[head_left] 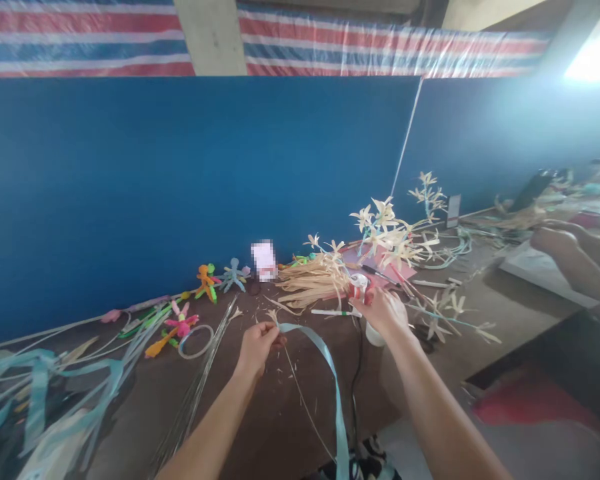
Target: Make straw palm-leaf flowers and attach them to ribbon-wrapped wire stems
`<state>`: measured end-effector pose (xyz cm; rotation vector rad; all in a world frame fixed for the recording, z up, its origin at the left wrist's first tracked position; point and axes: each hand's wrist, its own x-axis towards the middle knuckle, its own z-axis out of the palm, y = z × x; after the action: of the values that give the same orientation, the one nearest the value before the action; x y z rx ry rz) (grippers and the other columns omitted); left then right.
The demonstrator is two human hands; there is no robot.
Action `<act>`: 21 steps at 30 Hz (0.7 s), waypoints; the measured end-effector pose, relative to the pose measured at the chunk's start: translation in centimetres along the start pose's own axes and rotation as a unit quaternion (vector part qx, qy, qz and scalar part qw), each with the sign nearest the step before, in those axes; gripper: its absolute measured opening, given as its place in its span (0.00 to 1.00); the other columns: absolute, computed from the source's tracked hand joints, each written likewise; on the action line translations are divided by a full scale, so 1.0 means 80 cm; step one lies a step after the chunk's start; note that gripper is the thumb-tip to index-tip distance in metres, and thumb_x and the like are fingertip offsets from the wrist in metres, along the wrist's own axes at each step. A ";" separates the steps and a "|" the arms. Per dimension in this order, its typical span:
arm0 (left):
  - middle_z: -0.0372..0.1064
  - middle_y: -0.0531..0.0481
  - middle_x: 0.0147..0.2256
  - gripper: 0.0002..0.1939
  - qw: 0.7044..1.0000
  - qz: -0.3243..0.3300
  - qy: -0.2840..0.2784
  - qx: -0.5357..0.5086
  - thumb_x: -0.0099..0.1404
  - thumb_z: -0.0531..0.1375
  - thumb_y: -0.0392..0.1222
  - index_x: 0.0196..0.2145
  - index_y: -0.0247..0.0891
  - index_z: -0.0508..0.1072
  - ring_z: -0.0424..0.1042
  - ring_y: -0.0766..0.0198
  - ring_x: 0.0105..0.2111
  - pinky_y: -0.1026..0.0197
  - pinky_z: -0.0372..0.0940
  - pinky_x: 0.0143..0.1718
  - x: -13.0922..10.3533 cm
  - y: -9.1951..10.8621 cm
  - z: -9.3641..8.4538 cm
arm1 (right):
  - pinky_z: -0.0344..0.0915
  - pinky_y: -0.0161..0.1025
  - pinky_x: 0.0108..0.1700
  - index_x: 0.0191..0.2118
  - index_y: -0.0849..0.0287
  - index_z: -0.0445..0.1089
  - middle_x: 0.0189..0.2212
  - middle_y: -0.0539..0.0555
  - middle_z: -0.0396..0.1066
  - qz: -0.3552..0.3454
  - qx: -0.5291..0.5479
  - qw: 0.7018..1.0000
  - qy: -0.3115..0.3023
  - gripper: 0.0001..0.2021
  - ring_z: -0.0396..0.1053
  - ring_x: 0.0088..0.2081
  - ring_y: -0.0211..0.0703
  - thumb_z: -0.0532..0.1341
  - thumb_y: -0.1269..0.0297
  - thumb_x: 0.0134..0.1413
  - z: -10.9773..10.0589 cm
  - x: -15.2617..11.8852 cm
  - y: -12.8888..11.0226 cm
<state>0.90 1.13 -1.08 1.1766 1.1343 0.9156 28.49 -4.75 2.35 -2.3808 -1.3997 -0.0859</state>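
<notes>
My left hand (261,343) pinches a small pale flower (273,316), made of dried strips, by its thin wire stem (300,387). The end of a light blue ribbon (325,353) is at the same fingertips; the ribbon arcs right and hangs toward the table's front edge. My right hand (384,312) has its fingers closed around a white-and-red object (360,283), whose kind I cannot make out. Below that hand a white rounded thing (374,335) shows in part. A black cord (356,380) runs down from near it.
Pale straw strips (310,283) and finished flower sprays (387,230) lie at the back. A white pen (335,313), wires (207,367), a tape ring (196,341) and pipe-cleaner figures (206,281) sit around. Blue ribbons (40,387) spread left. Another person's arm (575,260) rests right.
</notes>
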 end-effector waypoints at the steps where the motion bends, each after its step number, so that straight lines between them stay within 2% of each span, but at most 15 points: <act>1: 0.71 0.48 0.21 0.08 1.000 -0.005 -0.001 -0.004 0.48 0.59 0.40 0.26 0.33 0.68 0.71 0.64 0.22 0.67 0.63 0.22 -0.001 0.002 -0.001 | 0.54 0.41 0.37 0.27 0.59 0.65 0.26 0.56 0.68 0.006 -0.002 1.000 -0.009 0.21 0.64 0.35 0.49 0.51 0.43 0.41 0.003 0.001 -0.001; 8: 0.71 0.48 0.21 0.08 0.999 -0.027 -0.016 -0.035 0.48 0.60 0.40 0.26 0.32 0.68 0.71 0.64 0.23 0.65 0.63 0.24 -0.012 0.013 -0.003 | 0.57 0.41 0.32 0.33 0.58 0.64 0.28 0.56 0.69 0.038 0.005 0.998 -0.056 0.29 0.66 0.33 0.51 0.53 0.37 0.30 0.021 0.005 -0.001; 13: 0.71 0.46 0.23 0.08 0.998 -0.031 -0.029 -0.045 0.49 0.59 0.40 0.27 0.32 0.68 0.71 0.63 0.24 0.66 0.63 0.24 -0.018 0.015 -0.005 | 0.58 0.41 0.32 0.36 0.60 0.64 0.28 0.57 0.69 0.055 -0.006 0.997 -0.051 0.26 0.67 0.33 0.50 0.55 0.43 0.35 0.037 0.010 -0.002; 16: 0.71 0.47 0.22 0.07 0.998 -0.032 -0.026 -0.049 0.49 0.59 0.38 0.27 0.32 0.68 0.71 0.63 0.24 0.65 0.63 0.24 -0.022 0.018 -0.005 | 0.57 0.41 0.31 0.33 0.59 0.66 0.26 0.57 0.69 0.061 -0.008 0.996 -0.057 0.21 0.67 0.32 0.50 0.52 0.47 0.39 0.041 0.012 -0.001; 21: 0.71 0.47 0.22 0.05 0.998 -0.031 -0.027 -0.044 0.50 0.58 0.37 0.26 0.32 0.68 0.71 0.64 0.23 0.66 0.63 0.24 -0.024 0.023 -0.007 | 0.55 0.39 0.28 0.23 0.57 0.67 0.22 0.55 0.69 0.056 0.002 0.996 -0.066 0.17 0.67 0.29 0.50 0.52 0.48 0.39 0.039 0.013 -0.003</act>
<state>-0.02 -0.27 1.05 1.0825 1.0718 0.8721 28.35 -2.71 -0.21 -2.4966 -1.3171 0.1059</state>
